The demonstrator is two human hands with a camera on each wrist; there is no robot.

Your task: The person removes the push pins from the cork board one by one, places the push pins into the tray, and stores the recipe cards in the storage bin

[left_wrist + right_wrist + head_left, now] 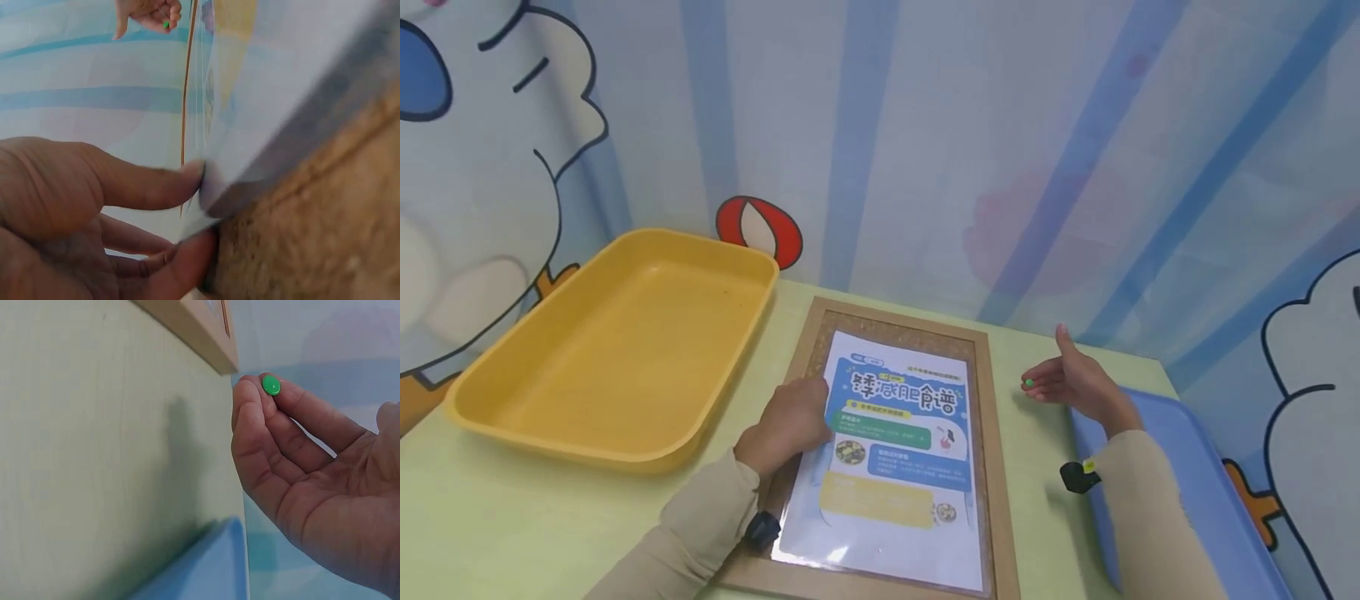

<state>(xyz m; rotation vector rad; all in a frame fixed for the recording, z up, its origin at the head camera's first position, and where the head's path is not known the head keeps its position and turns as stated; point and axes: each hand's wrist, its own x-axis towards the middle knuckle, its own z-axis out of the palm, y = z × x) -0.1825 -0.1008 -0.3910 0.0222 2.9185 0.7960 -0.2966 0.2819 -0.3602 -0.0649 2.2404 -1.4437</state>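
A printed sheet in a clear glossy sleeve (895,467) lies over a wood-framed cork board (1002,483). At its left edge, my left hand (790,417) pinches the sleeve. The left wrist view shows the thumb (150,184) on its printed face, fingers behind, and the cork (325,231) beside them. My right hand (1078,383) is raised to the right of the board, thumb sticking up. Between its curled fingertips it holds a green thumbtack (270,385), round head outward and point hidden.
A deep yellow tray (617,350) stands left of the board. At the right a blue tray (1202,483) lies below my right forearm. The pale table (497,517) ends at a striped cartoon backdrop (925,167). Each wrist carries a small black device.
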